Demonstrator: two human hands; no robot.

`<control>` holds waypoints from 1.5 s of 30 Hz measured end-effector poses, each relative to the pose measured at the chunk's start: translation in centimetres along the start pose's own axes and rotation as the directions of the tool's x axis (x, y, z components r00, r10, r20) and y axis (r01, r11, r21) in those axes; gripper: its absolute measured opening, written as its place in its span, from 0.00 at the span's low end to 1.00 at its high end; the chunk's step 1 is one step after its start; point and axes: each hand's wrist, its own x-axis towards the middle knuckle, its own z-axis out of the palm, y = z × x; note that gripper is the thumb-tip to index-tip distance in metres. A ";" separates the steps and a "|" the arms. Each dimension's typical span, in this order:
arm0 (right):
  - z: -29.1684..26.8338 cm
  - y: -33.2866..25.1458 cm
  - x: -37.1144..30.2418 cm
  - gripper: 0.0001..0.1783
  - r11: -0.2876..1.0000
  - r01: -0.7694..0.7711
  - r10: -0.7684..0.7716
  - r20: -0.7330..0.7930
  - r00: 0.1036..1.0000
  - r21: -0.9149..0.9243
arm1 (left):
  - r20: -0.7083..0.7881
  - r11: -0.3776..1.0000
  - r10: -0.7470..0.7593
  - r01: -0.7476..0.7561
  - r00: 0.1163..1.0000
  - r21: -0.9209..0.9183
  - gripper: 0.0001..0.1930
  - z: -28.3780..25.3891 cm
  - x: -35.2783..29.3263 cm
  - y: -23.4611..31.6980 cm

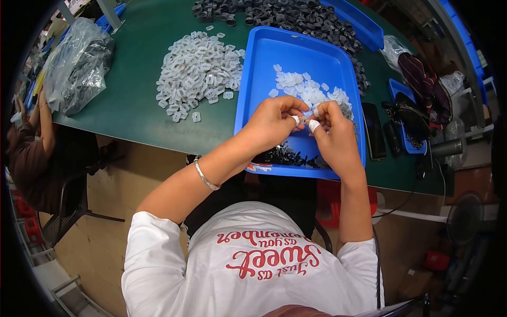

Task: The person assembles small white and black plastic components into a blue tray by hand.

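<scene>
Over a blue tray (244, 100), my left hand (274, 120) and my right hand (338, 136) meet with their fingertips almost touching. Both are closed in a pinch on a small whitish plastic piece (306, 118), mostly hidden by the fingers. White tape wraps some fingertips on each hand. Just beyond the hands, a loose heap of small translucent white plastic pieces (302, 87) lies in the tray. Small black parts (288, 157) are gathered along the tray's near side, below my hands.
Left of the tray, a large pile of flat white plastic pieces (198, 71) covers part of the green table (137, 105). Dark ring-like parts (285, 16) are heaped behind. A phone (374, 132) and a small blue tray (414, 141) lie right. Another person (31, 153) sits far left beside a clear bag (84, 63).
</scene>
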 end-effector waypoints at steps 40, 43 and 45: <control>0.1 -0.7 -0.8 0.07 0.930 0.244 -0.134 0.367 0.921 -0.274 | -0.165 0.931 -0.120 0.053 0.979 -0.362 0.11 -1.0 0.4 0.6; 0.3 -0.4 -0.9 0.06 0.938 0.235 -0.125 0.382 0.916 -0.256 | -0.159 0.924 -0.138 0.069 0.978 -0.375 0.11 -1.0 0.5 0.5; 0.3 -0.3 -0.9 0.07 0.898 0.314 -0.173 0.412 0.895 -0.307 | -0.149 0.927 -0.125 0.062 0.981 -0.369 0.11 -1.1 0.5 0.3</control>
